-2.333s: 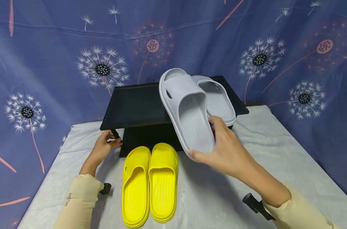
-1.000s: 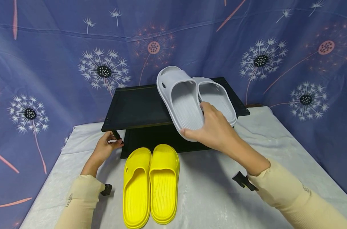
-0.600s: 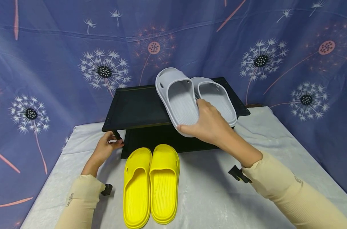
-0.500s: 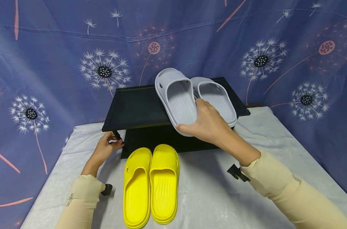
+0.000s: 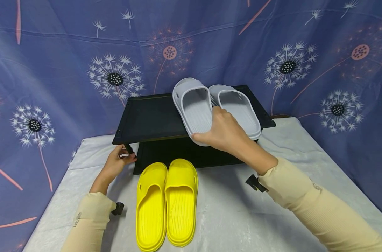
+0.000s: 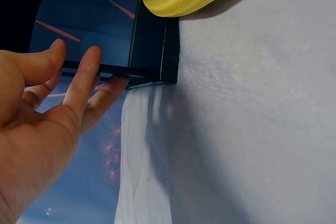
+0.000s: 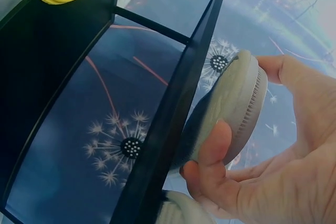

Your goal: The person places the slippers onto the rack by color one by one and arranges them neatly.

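Note:
My right hand [image 5: 227, 133] grips the heel end of a light grey slide slipper [image 5: 197, 108], thumb on the near edge and fingers under the sole. Its toe points to the back over the top shelf of a black two-tier shoe rack [image 5: 153, 115]. The right wrist view shows the held slipper's sole [image 7: 247, 108] tilted beside the shelf edge; toe contact is hidden. The matching grey slipper [image 5: 241, 110] lies just right of it on the shelf. At the rack's left front, my left hand [image 5: 115, 162] holds the thin black leg [image 6: 113, 70] between thumb and fingers.
Two yellow slippers [image 5: 150, 210] stand side by side on the white cloth [image 5: 228, 217], toes against the rack's lower shelf [image 5: 184, 152]. A blue dandelion-print curtain [image 5: 210, 42] hangs close behind the rack.
My right hand has moved the grey slipper forward, leftward and down toward the top shelf, beside its mate. The left hand stays at the rack's leg; the yellow slippers have not moved.

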The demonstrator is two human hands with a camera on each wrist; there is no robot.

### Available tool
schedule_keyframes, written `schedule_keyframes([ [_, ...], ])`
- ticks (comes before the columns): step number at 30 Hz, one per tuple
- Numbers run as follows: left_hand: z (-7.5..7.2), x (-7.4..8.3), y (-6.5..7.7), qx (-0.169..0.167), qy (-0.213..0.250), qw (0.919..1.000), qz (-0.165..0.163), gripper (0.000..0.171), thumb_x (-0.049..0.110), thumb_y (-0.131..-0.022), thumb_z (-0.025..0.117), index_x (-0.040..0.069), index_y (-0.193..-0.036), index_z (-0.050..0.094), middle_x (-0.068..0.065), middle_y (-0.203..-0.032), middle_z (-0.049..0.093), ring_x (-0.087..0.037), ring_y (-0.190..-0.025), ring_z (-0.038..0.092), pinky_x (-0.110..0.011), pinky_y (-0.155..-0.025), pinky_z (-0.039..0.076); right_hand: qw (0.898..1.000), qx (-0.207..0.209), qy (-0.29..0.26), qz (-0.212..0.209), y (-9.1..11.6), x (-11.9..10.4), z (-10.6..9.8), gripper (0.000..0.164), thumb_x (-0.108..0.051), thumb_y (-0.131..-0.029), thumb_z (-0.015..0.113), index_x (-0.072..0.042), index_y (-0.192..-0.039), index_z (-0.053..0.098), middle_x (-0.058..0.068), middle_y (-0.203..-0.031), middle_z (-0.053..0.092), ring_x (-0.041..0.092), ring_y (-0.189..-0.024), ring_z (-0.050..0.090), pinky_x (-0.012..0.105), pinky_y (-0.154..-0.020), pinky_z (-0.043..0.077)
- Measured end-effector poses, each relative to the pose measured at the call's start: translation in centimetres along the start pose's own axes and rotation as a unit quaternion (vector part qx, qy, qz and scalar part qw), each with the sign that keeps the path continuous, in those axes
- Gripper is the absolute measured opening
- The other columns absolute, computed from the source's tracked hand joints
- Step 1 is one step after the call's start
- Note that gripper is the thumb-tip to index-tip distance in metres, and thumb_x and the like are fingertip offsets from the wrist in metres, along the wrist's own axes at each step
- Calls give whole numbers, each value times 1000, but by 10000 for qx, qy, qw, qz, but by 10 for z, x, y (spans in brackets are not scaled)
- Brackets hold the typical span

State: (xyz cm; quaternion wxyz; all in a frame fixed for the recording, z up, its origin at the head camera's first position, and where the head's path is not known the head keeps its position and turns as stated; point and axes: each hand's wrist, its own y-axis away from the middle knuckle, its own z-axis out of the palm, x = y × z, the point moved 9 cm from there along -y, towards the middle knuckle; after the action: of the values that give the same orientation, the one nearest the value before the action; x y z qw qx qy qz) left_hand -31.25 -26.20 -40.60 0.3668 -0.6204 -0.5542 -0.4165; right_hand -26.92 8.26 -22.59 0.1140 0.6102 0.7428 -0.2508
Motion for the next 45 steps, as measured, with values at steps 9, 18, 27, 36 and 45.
schedule_keyframes([
  [9, 0, 1, 1, -14, -12, 10000, 3, 28, 2, -96, 56, -4, -117, 40, -22, -111, 44, -35, -101, 65, -47, -94, 49, 9996, -19, 284, -92, -7, 0, 7, 76, -50, -67, 75, 7, -110, 49, 20, -96, 58, 32, -81, 58, 43, -73, 52],
  [18, 1, 1, 0, -3, 14, 10000, 20, 27, 0, -95, 57, -4, -116, 40, -21, -111, 45, -38, -102, 63, -47, -93, 50, 9987, 47, 481, -143, -11, -1, 11, 70, -49, -68, 73, 6, -104, 50, 19, -91, 57, 34, -81, 57, 44, -72, 51],
  [27, 0, 0, 0, 0, 11, 10000, -50, 28, -1, -94, 57, -4, -117, 40, -21, -111, 45, -28, -98, 66, -46, -93, 50, 9982, -120, 581, -129, -14, -3, 13, 72, -49, -68, 72, 8, -106, 51, 21, -93, 57, 35, -81, 58, 45, -71, 52],
  [36, 0, 0, 0, -18, 8, 10000, -56, 26, 2, -95, 57, -3, -116, 41, -20, -111, 44, -29, -98, 66, -47, -94, 50, 9969, -323, 665, -274, -18, -8, 14, 59, -48, -69, 71, 2, -92, 52, 15, -84, 56, 31, -74, 56, 41, -65, 50],
  [45, 1, -1, -1, -28, 97, 9999, -25, 24, 0, -95, 56, -3, -114, 41, -21, -110, 43, -47, -105, 59, -49, -93, 50, 9941, -572, 886, -243, -21, -11, 17, 62, -49, -72, 69, 5, -96, 54, 20, -91, 59, 35, -83, 57, 44, -73, 50],
])
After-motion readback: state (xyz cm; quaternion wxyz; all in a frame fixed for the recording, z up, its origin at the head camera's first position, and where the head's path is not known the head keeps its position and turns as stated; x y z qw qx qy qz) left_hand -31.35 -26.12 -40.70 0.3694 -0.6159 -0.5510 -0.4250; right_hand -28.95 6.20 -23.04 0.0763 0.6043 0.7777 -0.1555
